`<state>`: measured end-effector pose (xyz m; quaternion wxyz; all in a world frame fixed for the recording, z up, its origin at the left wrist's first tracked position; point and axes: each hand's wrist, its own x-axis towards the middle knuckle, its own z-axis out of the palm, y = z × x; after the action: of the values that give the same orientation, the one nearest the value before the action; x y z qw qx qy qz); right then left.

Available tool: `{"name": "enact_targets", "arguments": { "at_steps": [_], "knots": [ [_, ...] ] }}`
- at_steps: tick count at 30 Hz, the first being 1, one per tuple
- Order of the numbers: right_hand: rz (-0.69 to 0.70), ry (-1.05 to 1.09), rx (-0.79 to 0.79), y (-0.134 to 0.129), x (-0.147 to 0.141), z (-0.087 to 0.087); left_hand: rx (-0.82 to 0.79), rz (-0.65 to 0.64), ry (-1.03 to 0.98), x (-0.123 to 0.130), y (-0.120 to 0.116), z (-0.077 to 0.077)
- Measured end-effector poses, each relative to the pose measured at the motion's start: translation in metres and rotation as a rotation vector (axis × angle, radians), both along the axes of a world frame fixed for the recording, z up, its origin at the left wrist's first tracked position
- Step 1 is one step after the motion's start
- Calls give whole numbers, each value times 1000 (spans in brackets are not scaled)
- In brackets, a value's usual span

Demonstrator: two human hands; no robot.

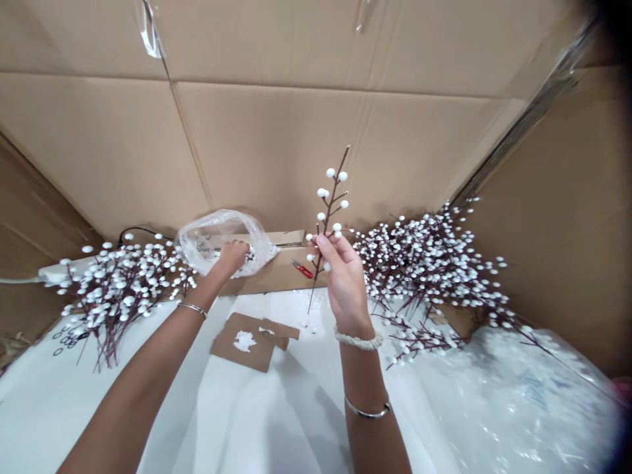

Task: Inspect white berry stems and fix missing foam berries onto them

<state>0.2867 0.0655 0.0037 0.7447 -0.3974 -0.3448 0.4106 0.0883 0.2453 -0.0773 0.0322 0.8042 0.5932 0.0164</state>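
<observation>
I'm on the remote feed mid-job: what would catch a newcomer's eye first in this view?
First comes the white-berried artificial stem, held upright in the right hand at centre. Dark-stemmed berry sprays lie heaped on both sides: a large heap on the right and a smaller heap on the left. Further back, the left hand is at a clear plastic bag, with red-handled snips lying just right of it.

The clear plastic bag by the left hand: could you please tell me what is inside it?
Inside the clear plastic bag, white berries show beside the left hand; the hand and the bag's folds hide the rest, so its full contents cannot be seen.
</observation>
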Motion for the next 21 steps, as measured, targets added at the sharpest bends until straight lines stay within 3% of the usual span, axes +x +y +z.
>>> {"name": "enact_targets", "arguments": {
  "at_steps": [9,14,18,21],
  "knots": [
    [-12,-30,-28,-2,1,2,9,20,-14,-3,15,-12],
    [-11,1,-34,-4,1,4,57,49,-224,-12,13,-1],
    [25,1,-40,-3,-1,4,99,57,-492,-20,-8,18],
    [100,32,-51,-3,-6,3,121,39,-742,-23,-44,32]
  ]
}}
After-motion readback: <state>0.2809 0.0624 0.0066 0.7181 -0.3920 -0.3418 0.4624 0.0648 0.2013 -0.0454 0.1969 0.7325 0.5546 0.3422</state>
